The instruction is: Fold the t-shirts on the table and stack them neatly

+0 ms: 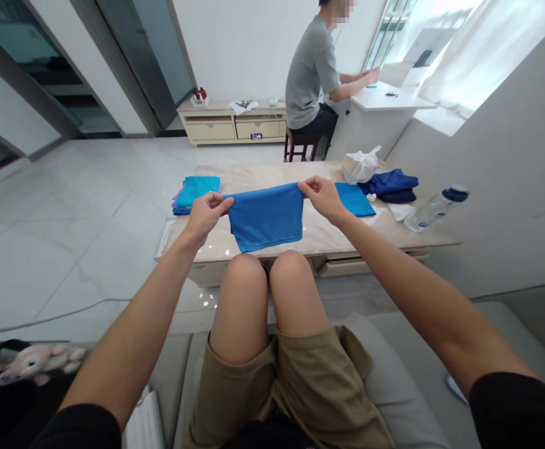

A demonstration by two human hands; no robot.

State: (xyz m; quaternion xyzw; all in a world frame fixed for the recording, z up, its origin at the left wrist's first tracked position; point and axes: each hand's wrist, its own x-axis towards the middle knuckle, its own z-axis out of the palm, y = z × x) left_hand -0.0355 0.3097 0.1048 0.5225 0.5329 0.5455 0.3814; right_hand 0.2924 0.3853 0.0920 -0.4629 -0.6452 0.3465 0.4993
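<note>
My left hand [206, 216] and my right hand [323, 198] pinch the top corners of a bright blue cloth garment [265, 217], holding it up taut and spread just above the marble-topped table [319, 236]. Its lower edge hangs close to the tabletop. Left of my left hand lies a folded stack of blue and turquoise clothes [196, 194]. Right of my right hand, a flat blue cloth [355, 199] lies on the table, partly tucked behind the held garment.
A navy garment [389, 186], white plastic bag [361, 166] and water bottle [436, 209] stand at the table's far right. A seated person [310, 75] works at a white desk [385, 103] beyond. A low wooden cabinet [230, 123] stands by the wall.
</note>
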